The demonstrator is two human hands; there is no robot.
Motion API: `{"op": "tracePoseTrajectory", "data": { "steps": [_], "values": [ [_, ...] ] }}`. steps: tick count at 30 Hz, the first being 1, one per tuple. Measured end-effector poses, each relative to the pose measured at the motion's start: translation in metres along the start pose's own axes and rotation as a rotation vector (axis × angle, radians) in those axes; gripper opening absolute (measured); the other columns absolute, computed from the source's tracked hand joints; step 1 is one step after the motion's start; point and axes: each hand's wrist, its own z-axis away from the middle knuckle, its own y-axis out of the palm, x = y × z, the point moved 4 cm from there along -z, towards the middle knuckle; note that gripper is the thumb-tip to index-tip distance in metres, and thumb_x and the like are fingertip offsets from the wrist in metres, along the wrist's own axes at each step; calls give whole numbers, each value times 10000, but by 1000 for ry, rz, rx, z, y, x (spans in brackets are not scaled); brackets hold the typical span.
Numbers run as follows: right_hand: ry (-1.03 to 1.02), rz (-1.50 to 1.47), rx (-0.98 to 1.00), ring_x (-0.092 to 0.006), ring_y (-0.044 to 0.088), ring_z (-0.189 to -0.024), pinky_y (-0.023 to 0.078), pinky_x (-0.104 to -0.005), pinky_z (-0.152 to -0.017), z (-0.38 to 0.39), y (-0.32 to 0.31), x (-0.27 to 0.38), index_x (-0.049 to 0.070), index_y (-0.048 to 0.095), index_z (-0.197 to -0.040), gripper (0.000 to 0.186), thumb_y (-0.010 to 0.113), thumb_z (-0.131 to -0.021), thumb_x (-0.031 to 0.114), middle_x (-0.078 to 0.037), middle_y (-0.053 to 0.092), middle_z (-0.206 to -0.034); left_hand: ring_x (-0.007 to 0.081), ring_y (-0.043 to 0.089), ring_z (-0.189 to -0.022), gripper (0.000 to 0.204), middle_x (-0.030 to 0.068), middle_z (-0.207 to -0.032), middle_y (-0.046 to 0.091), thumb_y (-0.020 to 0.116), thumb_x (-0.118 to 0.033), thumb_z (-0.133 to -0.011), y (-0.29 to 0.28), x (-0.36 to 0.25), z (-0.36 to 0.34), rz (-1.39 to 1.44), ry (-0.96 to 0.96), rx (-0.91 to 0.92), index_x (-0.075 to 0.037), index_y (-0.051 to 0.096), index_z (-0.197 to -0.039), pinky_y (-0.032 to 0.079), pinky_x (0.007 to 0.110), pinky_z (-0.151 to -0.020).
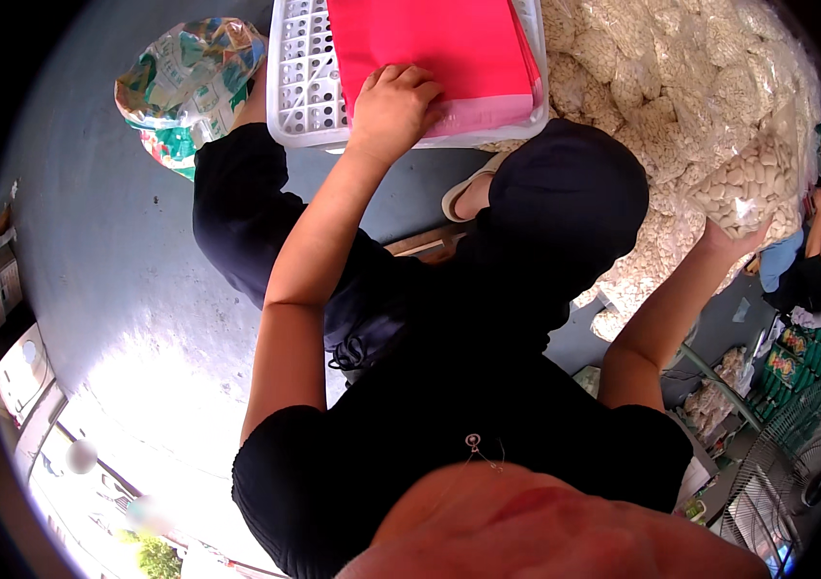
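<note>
My left hand [395, 108] lies at the near left part of a stack of red flat bags [459, 48], fingers bent and closed on the top one near its paler pink edge. The fingertips are partly hidden by the hand itself. The stack lies on an upturned-looking white plastic crate [300, 82] with a perforated face, beyond my knees. Out to the right, my right hand [737, 239] grips the lower end of a clear plastic bag [746, 185] filled with pale, nut-like pieces. That bag is raised in front of a heap of similar bags.
A large heap of clear filled bags [642, 72] fills the far right. A crumpled colourful plastic sack [188, 87] stands at the far left on the grey floor [92, 222]. At the lower right are a fan [806, 487], green stacked sacks [796, 386] and another person [806, 270].
</note>
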Motion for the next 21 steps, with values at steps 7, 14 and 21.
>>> {"op": "tracePoseTrajectory", "data": {
  "steps": [7,14,21],
  "values": [
    [-73,952,-544,-334,500,-1270,410,-480,-1080,-7,114,-126,-52,356,-1428,548,444,-981,252,-230,471,-1398,218,612,-969,147,-20,-1002,678,716,-287,-756,11,5,-8,-126,-32,-3,-207,733,-879,488,385,-771],
    [376,919,-154,-224,603,-1107,502,-323,-945,-16,76,-283,-38,475,-1328,515,653,-846,-7,-139,589,-1264,282,639,-929,250,91,-872,702,573,-273,-835,13,25,-15,45,-105,-108,-107,587,-1020,455,448,-782],
    [590,1327,-49,-170,613,-1056,489,-302,-916,-11,-10,-324,-37,583,-1238,373,658,-885,56,-92,649,-1192,182,620,-742,271,115,-809,647,655,-225,-922,11,96,-40,838,-356,-182,-13,606,-1084,502,292,-719]
  ]
}}
